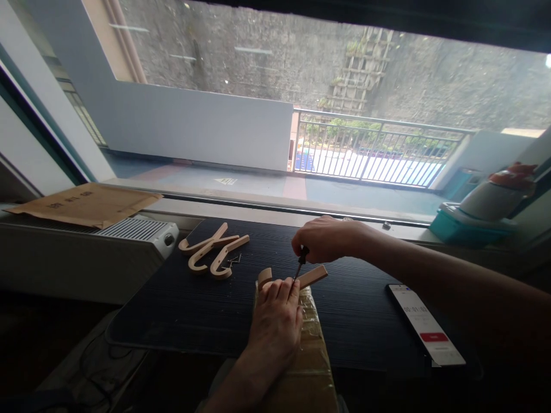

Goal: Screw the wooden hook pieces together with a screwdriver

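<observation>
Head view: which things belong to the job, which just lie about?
Likely job:
black-handled screwdriver in right hand
pale wooden hook under left hand
brown tape-covered block beneath
three similar hooks
thin metal pieces

Lying about:
brown paper envelope
teal plastic box
orange-topped grey bottle

A brown paper envelope (123, 211) with dark lettering lies on a white heater (86, 255) at the left. On the right of the black wood-grain table (181, 315) rests a smartphone (424, 327), its screen lit with a timer and a red button. Behind it, a grey bottle (491, 198) with an orange-brown lid tilts above a teal box (467, 229). Through the window, a metal railing (381, 150) fronts a weathered grey slope (267, 57).
</observation>
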Demonstrator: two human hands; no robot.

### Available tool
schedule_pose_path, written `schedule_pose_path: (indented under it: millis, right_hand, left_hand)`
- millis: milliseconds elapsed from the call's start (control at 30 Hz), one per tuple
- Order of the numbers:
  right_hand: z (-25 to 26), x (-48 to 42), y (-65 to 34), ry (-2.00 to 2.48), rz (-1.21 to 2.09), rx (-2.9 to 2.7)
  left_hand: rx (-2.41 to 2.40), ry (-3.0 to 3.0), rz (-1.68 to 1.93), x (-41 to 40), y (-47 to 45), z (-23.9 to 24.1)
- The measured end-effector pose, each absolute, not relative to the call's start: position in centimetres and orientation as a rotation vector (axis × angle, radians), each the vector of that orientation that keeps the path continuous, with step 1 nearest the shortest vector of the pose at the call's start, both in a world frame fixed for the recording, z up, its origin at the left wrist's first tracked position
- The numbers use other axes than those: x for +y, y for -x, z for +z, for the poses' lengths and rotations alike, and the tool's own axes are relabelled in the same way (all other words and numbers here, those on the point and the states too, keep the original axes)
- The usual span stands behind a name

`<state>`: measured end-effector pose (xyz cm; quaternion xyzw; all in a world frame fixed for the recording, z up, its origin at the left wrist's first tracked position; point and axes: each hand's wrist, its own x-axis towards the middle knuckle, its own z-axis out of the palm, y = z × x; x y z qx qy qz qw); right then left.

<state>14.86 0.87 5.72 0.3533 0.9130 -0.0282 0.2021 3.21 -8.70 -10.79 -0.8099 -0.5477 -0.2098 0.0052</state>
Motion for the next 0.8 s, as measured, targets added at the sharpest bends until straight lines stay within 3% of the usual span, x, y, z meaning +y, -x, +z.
schedule_pose_path:
  millis: [800]
  right_hand:
    - [4.7, 1.8, -14.6, -0.906, -0.146, 2.603]
  left_hand:
    - [-1.713, 2.544, -0.688, -8.7, -3.1, -10.9]
